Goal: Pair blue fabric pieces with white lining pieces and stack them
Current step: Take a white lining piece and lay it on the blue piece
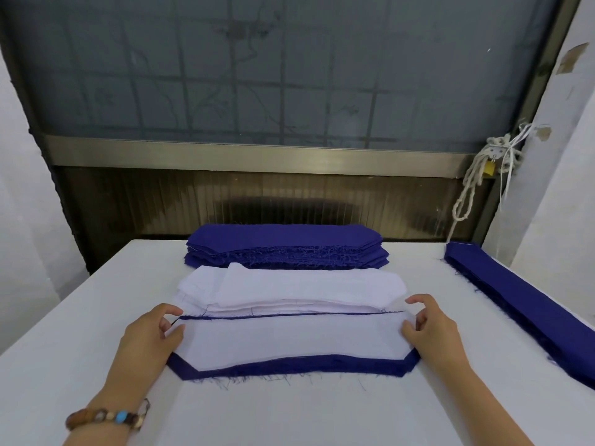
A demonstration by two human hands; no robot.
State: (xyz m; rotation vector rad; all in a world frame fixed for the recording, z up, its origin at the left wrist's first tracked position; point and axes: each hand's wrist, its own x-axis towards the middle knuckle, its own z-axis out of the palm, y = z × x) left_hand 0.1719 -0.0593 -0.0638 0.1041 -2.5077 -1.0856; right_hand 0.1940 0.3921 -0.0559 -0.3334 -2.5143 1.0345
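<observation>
A white lining piece (289,339) lies on top of a blue fabric piece (289,365), whose edge shows along the front and both lower corners. My left hand (151,333) pinches the left end of this pair. My right hand (431,326) pinches the right end. Just behind them sits a pile of white lining pieces (289,288). Farther back, at the table's far edge, is a thick stack of blue fabric pieces (286,246) with frayed edges.
The white table (289,413) carries a long stack of narrow blue strips (521,300) along its right side. A dark window with a metal frame stands behind the table. A white cord (473,181) and a padlock hang at the right of the frame.
</observation>
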